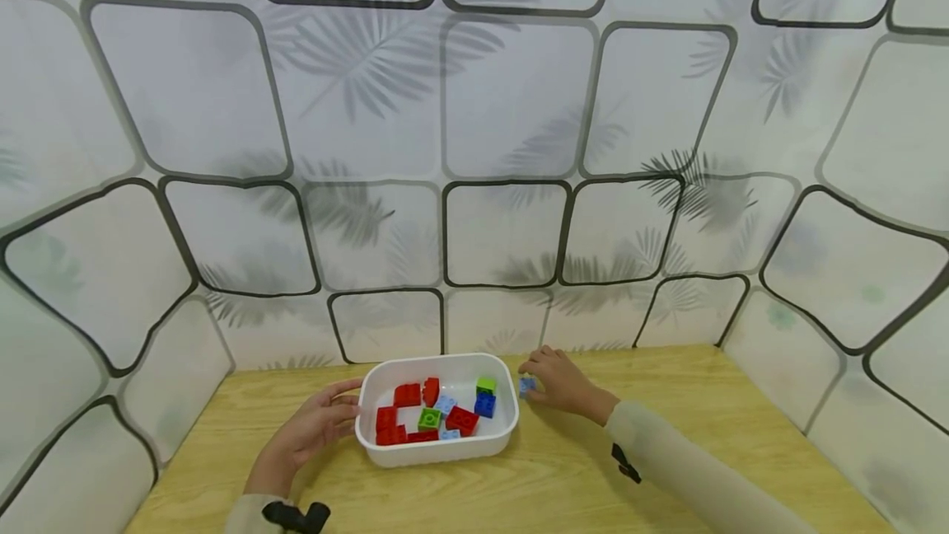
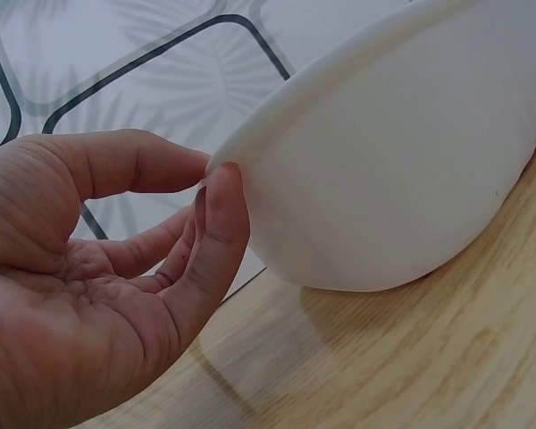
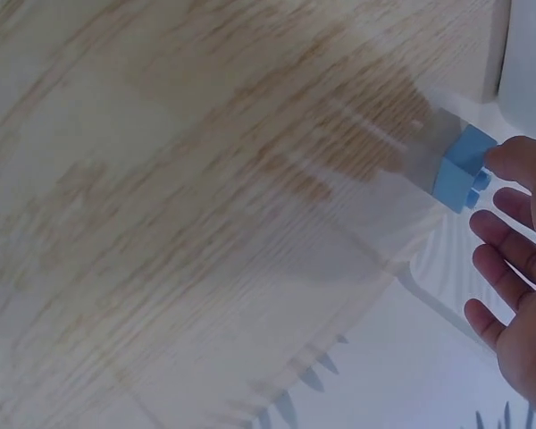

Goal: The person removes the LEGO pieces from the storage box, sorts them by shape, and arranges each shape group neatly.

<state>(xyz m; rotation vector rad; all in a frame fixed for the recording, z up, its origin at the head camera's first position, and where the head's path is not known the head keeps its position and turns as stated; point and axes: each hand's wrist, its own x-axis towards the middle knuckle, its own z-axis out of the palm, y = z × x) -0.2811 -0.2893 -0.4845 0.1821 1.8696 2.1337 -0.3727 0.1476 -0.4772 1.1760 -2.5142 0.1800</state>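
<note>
A white plastic tub (image 1: 437,456) stands on the wooden table, with toy building bricks inside. My left hand (image 1: 319,427) is at its left end. In the left wrist view, two digits of the left hand (image 2: 116,259) meet at the rim of the tub (image 2: 384,170), while the other fingers curl behind. Just right of the tub, my right hand (image 1: 558,381) holds a light blue brick (image 1: 527,386) by its fingertips. The right wrist view shows this brick (image 3: 464,168) tilted, studs toward the right hand (image 3: 527,268), whose lower fingers are spread apart.
Inside the tub lie several red bricks (image 1: 462,421), two green bricks (image 1: 429,419), a dark blue brick (image 1: 485,405) and light blue ones (image 1: 446,405). A patterned cloth (image 1: 511,229) rises behind the wooden table (image 1: 652,452) and along both sides.
</note>
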